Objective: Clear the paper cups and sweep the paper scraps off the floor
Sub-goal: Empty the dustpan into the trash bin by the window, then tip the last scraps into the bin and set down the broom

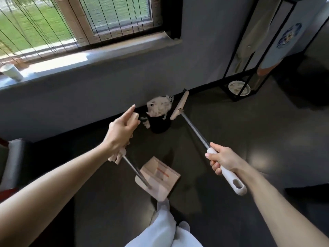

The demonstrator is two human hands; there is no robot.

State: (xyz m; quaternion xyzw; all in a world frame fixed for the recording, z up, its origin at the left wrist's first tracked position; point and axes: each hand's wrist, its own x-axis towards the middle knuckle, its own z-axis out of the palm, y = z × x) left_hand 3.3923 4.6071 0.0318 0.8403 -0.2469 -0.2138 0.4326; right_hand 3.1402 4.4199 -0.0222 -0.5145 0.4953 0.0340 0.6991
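My left hand (121, 131) grips the pale handle of a dustpan (157, 177), index finger stretched forward; the pan hangs low above the dark floor by its metal rod. My right hand (221, 160) grips the white handle of a broom (193, 129), whose beige head (179, 107) sits next to a black bin (159, 122). The bin stands against the wall, stuffed with white paper scraps (160, 106). A few scraps (145, 122) lie on the floor by the bin's left side. One white paper cup (11, 72) stands on the windowsill at the far left.
A grey wall with a windowsill (89, 63) runs across the back. A black metal frame rack (249, 72) stands at the right with a white plate (239, 88) on its base. A seat edge (12, 161) shows at the left. My legs in white trousers (165, 229) are below.
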